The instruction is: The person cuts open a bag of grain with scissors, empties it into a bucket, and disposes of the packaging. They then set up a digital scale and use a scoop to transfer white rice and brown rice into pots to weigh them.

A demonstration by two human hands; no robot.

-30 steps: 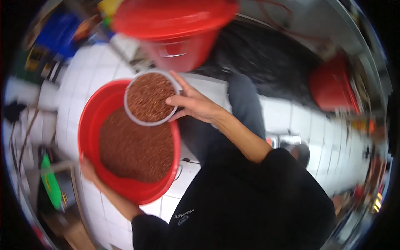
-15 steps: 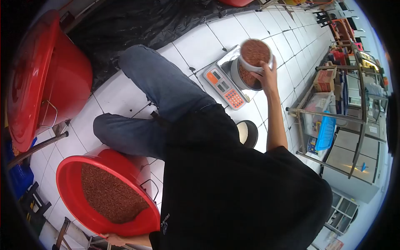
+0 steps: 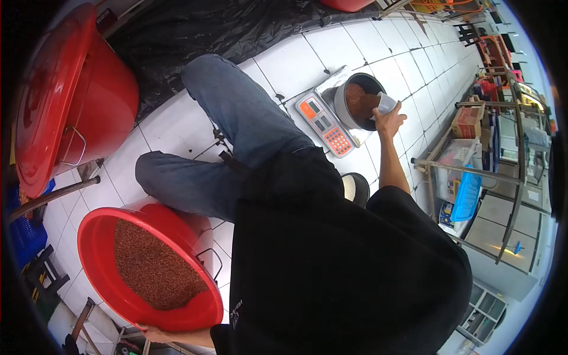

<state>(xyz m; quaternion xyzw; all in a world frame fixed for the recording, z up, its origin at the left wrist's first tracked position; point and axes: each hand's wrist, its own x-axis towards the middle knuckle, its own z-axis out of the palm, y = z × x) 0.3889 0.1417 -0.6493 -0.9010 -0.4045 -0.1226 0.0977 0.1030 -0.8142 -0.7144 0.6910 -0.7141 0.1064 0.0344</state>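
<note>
My right hand (image 3: 389, 120) grips a small pale cup (image 3: 387, 103), tilted so its mouth points into a round metal pot (image 3: 341, 102). Reddish-brown grains (image 3: 359, 100) lie inside the pot, blurred near the cup. Beneath the pot is a digital scale (image 3: 328, 131) with an orange and white panel. Down at the left, my left hand (image 3: 155, 334) holds the lower rim of a large red tub (image 3: 89, 236). The tub is tipped on its side toward me, with a heap of the same brown grains (image 3: 155, 269) in it.
A lidded red bin (image 3: 106, 100) stands at the left, beside a black plastic sheet (image 3: 177, 35). A dark bowl with white contents (image 3: 355, 188) sits by my hip. At the right are metal racks (image 3: 467, 163) with a cardboard box (image 3: 467, 121) and a blue lid (image 3: 466, 192).
My right hand has lowered and tipped the cup, which was full of grains above the pot. Grains have gone from it into the pot. My left hand stays at the tub rim.
</note>
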